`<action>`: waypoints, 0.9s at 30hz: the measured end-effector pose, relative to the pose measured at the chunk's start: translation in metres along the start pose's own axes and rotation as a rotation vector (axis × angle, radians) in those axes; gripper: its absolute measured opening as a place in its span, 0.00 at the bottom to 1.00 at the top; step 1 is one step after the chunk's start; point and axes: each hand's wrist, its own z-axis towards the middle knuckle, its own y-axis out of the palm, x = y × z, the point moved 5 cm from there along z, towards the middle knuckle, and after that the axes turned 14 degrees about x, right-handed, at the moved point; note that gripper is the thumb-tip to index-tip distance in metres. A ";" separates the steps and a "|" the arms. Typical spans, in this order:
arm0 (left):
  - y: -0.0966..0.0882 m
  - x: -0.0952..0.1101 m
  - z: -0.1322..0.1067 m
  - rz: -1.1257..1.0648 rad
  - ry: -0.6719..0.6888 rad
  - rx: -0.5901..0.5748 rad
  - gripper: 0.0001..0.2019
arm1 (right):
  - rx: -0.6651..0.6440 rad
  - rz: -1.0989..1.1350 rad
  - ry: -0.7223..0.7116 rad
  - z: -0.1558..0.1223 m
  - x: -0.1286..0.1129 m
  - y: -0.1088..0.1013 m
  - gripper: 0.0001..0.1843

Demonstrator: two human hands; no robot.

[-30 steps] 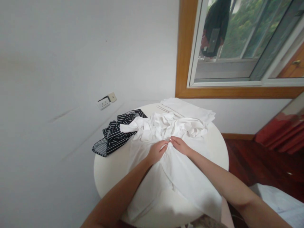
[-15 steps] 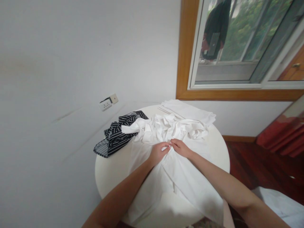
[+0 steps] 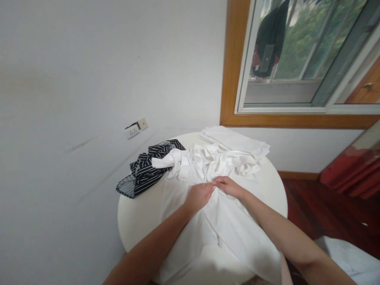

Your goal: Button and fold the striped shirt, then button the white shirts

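A person's two bare hands met over a white garment (image 3: pixel 239 233) that lay across a round white counter (image 3: pixel 133 225), its far part bunched in ruffles and its near panels spread toward the wearer. The left hand (image 3: pixel 199 196) was drawn in with its fingers curled together on the fabric, and the right hand (image 3: pixel 228 186) pinched it just beside, the fingertips of the two touching or nearly so at a gathered point near the middle of the garment (the exact bit of cloth between them was hidden by the fingers). Half a second earlier, the left thumb had stood apart from its fingers with a gap showing; by this moment that gap was covered and the back of the hand faced the camera. Both hands had also shifted slightly nearer the wearer, while the ruffled cloth beyond them kept its place. A black-and-white striped cloth (image 3: pixel 147 170) lay crumpled at the counter's left edge, unmoved, one white end of the garment resting over it. Folded white cloth (image 3: pixel 242 140) lay at the back of the counter, also as before. Behind stood a pale wall with a socket (image 3: pixel 132 132) and a wood-framed window (image 3: pixel 228 79); a red curtain (image 3: pixel 353 174) hung at right above a dark red floor (image 3: pixel 320 209).
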 end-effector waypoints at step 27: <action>-0.008 0.002 0.004 0.116 -0.111 -0.107 0.17 | 0.104 -0.195 -0.177 -0.004 -0.011 0.003 0.27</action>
